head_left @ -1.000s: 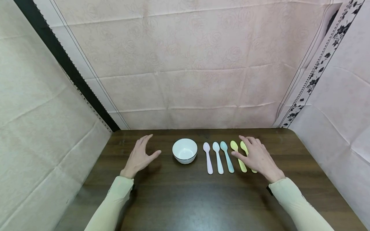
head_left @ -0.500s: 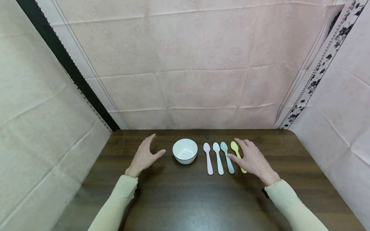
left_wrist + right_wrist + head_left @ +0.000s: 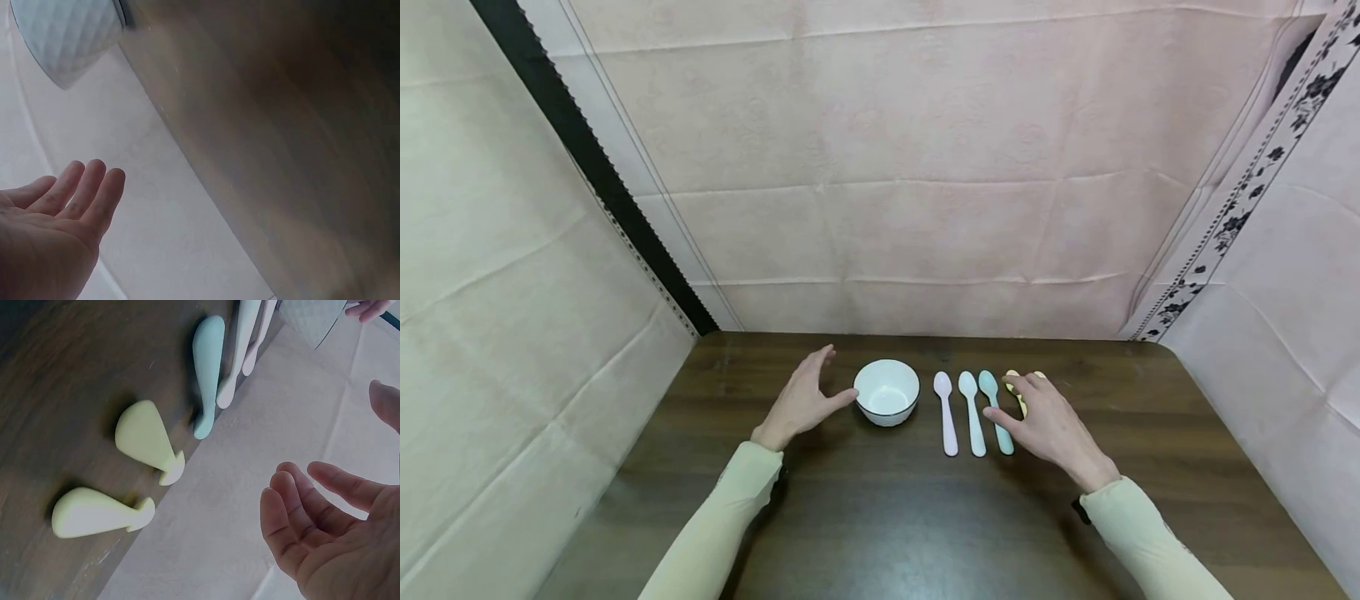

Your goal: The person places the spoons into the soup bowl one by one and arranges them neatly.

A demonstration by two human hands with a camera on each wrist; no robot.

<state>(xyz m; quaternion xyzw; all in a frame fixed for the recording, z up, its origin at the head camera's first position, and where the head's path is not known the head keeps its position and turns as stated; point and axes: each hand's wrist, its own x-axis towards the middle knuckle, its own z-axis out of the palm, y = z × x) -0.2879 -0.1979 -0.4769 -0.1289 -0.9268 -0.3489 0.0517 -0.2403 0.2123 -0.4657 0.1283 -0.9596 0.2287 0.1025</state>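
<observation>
A white bowl (image 3: 886,398) with a dark rim and a faceted outside stands near the table's back. Beside it on the left is my left hand (image 3: 802,402), fingers extended, its thumb tip close to the bowl; contact cannot be told. To the bowl's right lie a lilac spoon (image 3: 947,417), a pale blue spoon (image 3: 973,417) and a teal spoon (image 3: 996,417), side by side. My right hand (image 3: 1056,429) hovers with relaxed fingers over two yellow-green spoons, largely covering them in the head view. In the right wrist view both yellow-green spoons (image 3: 94,515) lie on the table, untouched.
The brown wooden table (image 3: 880,525) has rounded back corners. Pale cloth (image 3: 880,208) hangs behind it and at both sides, with a floral border (image 3: 1232,225) on the right.
My left hand has moved right, nearer to the bowl. My right hand has shifted slightly left over the yellow-green spoons. The head view has swung a little; bowl and spoons stay in place.
</observation>
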